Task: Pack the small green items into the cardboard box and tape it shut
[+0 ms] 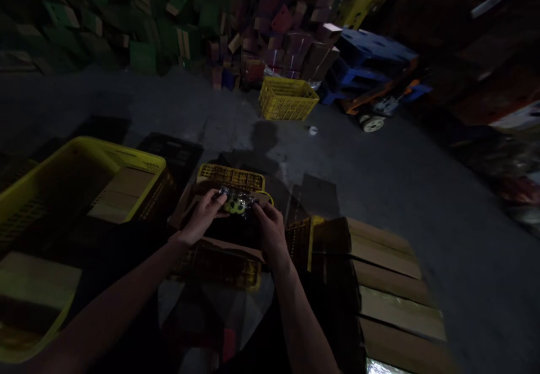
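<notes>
Between my two hands is a small clear plastic packet (pixel 237 203) with yellow-green, dark-spotted contents whose kind I cannot make out. My left hand (pixel 204 215) pinches its left end between thumb and fingers. At the other end, my right hand (pixel 270 223) has its fingers closed on the packet's edge. Both hands are above an open cardboard box (pixel 228 246), whose inside is too dark to see. That box rests on a yellow crate (pixel 232 176) in front of me.
To my left stands a large yellow crate (pixel 122 148) with cardboard boxes inside. Closed cardboard boxes (pixel 383 250) line up at my right. Further off are another yellow crate (pixel 288 99), a roll of tape (pixel 313 130), blue pallets (pixel 371 50), a pallet jack (pixel 375 104) and piled boxes (pixel 143 56).
</notes>
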`<state>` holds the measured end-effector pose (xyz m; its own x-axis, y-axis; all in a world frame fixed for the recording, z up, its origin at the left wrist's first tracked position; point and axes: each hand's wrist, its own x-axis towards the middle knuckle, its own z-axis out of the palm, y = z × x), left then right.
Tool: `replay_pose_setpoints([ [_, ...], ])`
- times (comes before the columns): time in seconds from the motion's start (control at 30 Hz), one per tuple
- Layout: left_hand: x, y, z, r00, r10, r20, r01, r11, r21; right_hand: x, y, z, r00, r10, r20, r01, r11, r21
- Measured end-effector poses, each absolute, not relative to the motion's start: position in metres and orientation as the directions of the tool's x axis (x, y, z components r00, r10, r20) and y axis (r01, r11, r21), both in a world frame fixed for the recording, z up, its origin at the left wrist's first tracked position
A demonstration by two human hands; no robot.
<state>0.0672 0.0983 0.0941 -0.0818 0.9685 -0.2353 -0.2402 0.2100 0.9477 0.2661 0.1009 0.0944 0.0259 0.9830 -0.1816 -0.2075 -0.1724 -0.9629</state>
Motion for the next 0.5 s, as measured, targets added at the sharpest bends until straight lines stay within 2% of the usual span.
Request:
replay_pose_setpoints([
  [0.1,0.069,0.101,0.09,-0.082,0.973,-0.217,-0.275,0.187,0.943,0.266,0.101,0.093,0.041,0.98,-0.195,-0.193,-0.184,-0.964],
  [0.3,0.071,0.101,0.093,0.003,0.962,-0.272,-0.412,0.249,0.876,0.266,0.102,0.094,0.083,0.985,-0.148,-0.114,-0.138,-0.984],
  [0.5,0.071,0.096,0.103,0.167,0.949,-0.267,-0.484,0.315,0.816,0.266,0.1,0.101,0.044,0.99,-0.138,-0.106,-0.132,-0.986],
])
